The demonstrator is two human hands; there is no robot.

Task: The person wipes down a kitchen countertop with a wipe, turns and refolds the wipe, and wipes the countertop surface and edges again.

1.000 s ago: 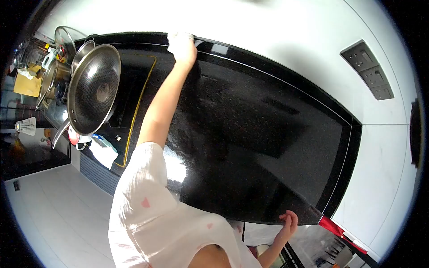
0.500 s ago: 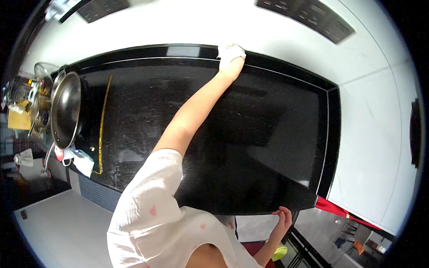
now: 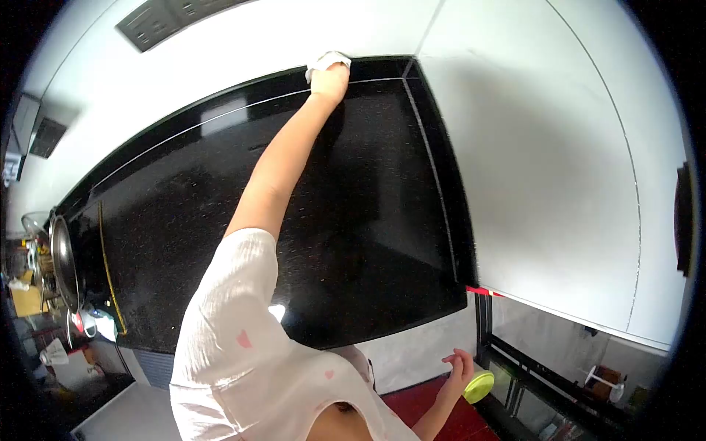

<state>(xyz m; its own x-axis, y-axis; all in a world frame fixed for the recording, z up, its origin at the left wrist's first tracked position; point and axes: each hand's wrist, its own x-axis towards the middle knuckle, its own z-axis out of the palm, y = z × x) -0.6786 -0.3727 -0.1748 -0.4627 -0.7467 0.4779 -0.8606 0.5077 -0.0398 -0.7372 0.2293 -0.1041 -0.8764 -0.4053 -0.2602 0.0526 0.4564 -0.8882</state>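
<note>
My left hand (image 3: 332,82) stretches to the far side of a glossy black countertop (image 3: 353,213). Its fingers are closed on a white cloth (image 3: 321,66), pressed against the raised black ledge (image 3: 375,68) along the wall, left of the back corner. The fingers partly hide the cloth, so its kind of fabric is unclear. My right hand (image 3: 459,370) hangs beyond the counter's front edge at lower right, fingers loosely bent and apart, with nothing in it.
At the far left stand a metal pan (image 3: 65,263) and other kitchen items beside a yellow strip (image 3: 109,268) on the counter. Wall sockets (image 3: 151,26) sit above the ledge. White wall panels (image 3: 551,184) border the right side. A lime-green round object (image 3: 479,386) is low behind my right hand.
The view has turned rightward. My left hand and the cloth have slid right along the ledge, closer to the corner. My right hand has moved away from the counter's front edge.
</note>
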